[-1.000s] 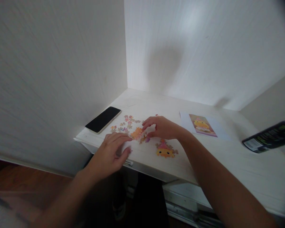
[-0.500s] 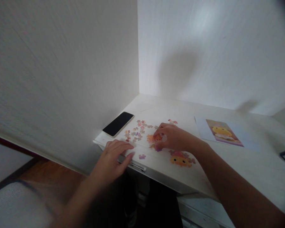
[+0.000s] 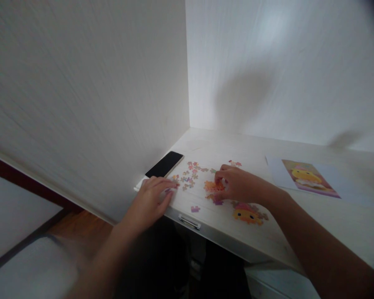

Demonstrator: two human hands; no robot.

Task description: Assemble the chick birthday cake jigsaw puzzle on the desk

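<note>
Desk (image 3: 299,216) looks like pale painted wood, matt with faint grain; metal handle (image 3: 189,221) on its front edge is shiny. Phone (image 3: 164,164) screen glossy black; puzzle pieces (image 3: 190,174) matt cardboard, picture sheet (image 3: 308,178) smooth paper.

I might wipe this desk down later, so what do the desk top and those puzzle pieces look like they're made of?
The desk top looks like whitewashed wood or wood-look laminate, matte, with faint plank lines. The puzzle pieces look like thin printed cardboard: flat, colourful, lying flush on the surface. Neither can be confirmed by sight alone.
</note>
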